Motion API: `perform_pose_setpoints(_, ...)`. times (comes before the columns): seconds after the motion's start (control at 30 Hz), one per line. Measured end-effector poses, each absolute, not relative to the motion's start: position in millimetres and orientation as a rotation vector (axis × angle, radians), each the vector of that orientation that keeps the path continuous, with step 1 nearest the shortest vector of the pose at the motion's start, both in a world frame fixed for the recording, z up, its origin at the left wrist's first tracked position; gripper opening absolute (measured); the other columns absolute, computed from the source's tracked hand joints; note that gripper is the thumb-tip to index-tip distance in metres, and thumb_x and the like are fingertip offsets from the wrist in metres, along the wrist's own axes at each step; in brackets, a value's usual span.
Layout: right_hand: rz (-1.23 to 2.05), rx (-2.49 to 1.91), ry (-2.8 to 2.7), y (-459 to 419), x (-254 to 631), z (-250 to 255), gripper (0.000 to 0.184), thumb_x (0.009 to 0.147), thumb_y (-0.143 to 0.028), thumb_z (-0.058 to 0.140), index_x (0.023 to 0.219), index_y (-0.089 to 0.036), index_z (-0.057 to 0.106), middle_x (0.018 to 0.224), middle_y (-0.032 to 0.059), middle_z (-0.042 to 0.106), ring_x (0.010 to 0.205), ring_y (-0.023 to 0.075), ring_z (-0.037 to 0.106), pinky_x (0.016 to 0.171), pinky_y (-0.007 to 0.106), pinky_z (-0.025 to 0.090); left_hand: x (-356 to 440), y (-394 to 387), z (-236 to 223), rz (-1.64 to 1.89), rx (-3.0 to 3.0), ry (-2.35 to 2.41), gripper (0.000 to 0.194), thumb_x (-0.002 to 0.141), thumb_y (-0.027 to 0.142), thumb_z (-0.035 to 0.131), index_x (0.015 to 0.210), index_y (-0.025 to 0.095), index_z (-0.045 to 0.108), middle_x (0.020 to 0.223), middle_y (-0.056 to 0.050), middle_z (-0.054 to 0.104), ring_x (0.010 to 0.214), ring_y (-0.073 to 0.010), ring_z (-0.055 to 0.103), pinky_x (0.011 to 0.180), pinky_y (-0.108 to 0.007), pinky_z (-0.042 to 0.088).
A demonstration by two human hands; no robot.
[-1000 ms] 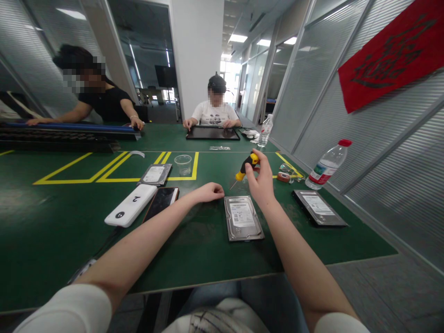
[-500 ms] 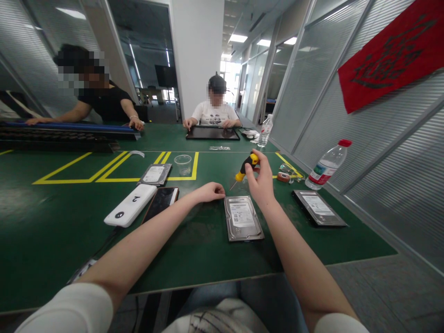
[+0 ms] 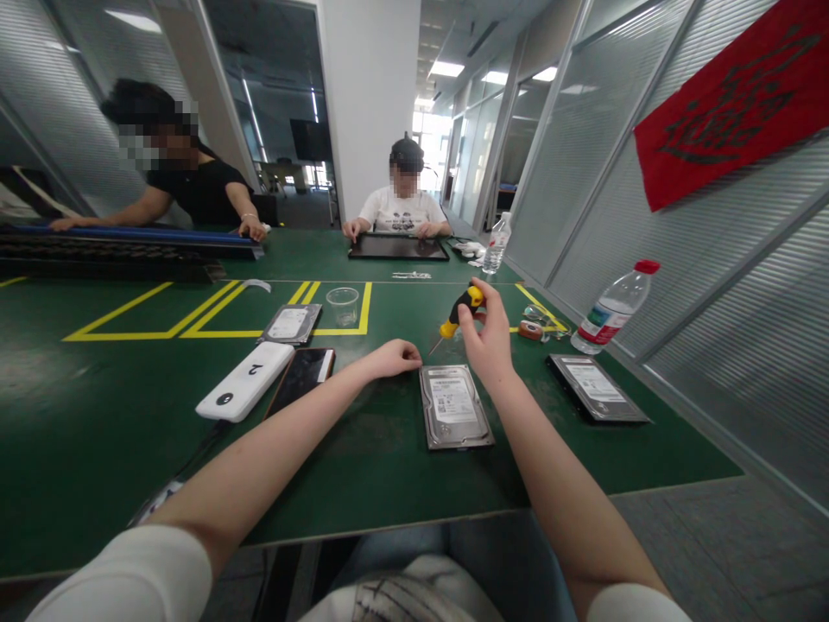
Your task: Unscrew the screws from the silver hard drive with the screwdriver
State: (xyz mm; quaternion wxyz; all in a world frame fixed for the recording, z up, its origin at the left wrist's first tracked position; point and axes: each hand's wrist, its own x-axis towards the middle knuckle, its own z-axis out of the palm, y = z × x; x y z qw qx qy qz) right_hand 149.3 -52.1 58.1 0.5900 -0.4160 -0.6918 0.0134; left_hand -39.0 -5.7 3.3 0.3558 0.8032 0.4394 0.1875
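A silver hard drive (image 3: pixel 456 406) with a white label lies flat on the green table in front of me. My right hand (image 3: pixel 489 333) is wrapped round a yellow and black screwdriver (image 3: pixel 464 311). Its thin shaft slants down to the left, the tip close above the drive's far edge, near my left fingertips. At the drive's far left corner, my left hand (image 3: pixel 396 358) is closed with the fingers curled into a pinch. Whatever it holds, if anything, is hidden or too small to make out.
Left are a white power bank (image 3: pixel 246 382), a phone (image 3: pixel 301 380), another hard drive (image 3: pixel 291 323) and a plastic cup (image 3: pixel 343 307). Right are a third hard drive (image 3: pixel 597 389), a water bottle (image 3: pixel 615 311) and a tape roll (image 3: pixel 531 330). Two people work across the table (image 3: pixel 363 484).
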Motion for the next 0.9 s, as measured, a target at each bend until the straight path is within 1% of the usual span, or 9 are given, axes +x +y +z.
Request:
perform_pose_setpoints(0.23,0.044,-0.955,-1.597,-52.4,148.9,58.7,0.042,0.092,-0.039,0.047,0.132,-0.025,0.047,0.121,0.0115,0.06,0.104,0.0223,0.061,0.078,0.037,0.058,-39.7,-5.3,4.0,0.471,2.077,1.151,0.024,0.076,0.037,0.061,0.073,0.014,0.067,0.069,-0.001,0.064,0.064,-0.0148,0.055,0.059,-0.023,0.041)
perform_pose_setpoints(0.53,0.049,-0.964,-1.605,-53.0,148.6,58.9,0.042,0.093,-0.04,0.046,0.132,-0.026,0.047,0.123,0.0121,0.06,0.104,0.0233,0.061,0.078,0.04,0.059,-39.2,-6.8,2.9,0.496,2.08,1.134,0.023,0.075,0.036,0.063,0.074,0.014,0.067,0.066,-0.001,0.063,0.061,-0.0145,0.054,0.058,-0.024,0.041)
perform_pose_setpoints(0.77,0.013,-0.96,-1.612,-52.9,149.1,58.4,0.041,0.093,-0.039,0.047,0.131,-0.025,0.047,0.12,0.0117,0.061,0.102,0.0221,0.062,0.077,0.038,0.059,-41.2,-6.4,3.9,0.509,2.085,1.105,0.02,0.073,0.033,0.066,0.074,0.013,0.067,0.067,-0.001,0.064,0.062,-0.0153,0.056,0.062,-0.025,0.043)
perform_pose_setpoints(0.9,0.018,-0.958,-1.61,-53.4,148.8,58.7,0.041,0.093,-0.039,0.047,0.131,-0.025,0.048,0.12,0.0119,0.061,0.103,0.0223,0.062,0.077,0.038,0.059,-41.3,-7.8,4.8,0.523,2.108,1.088,0.014,0.073,0.027,0.065,0.073,0.013,0.067,0.07,-0.002,0.065,0.065,-0.0156,0.057,0.064,-0.025,0.044)
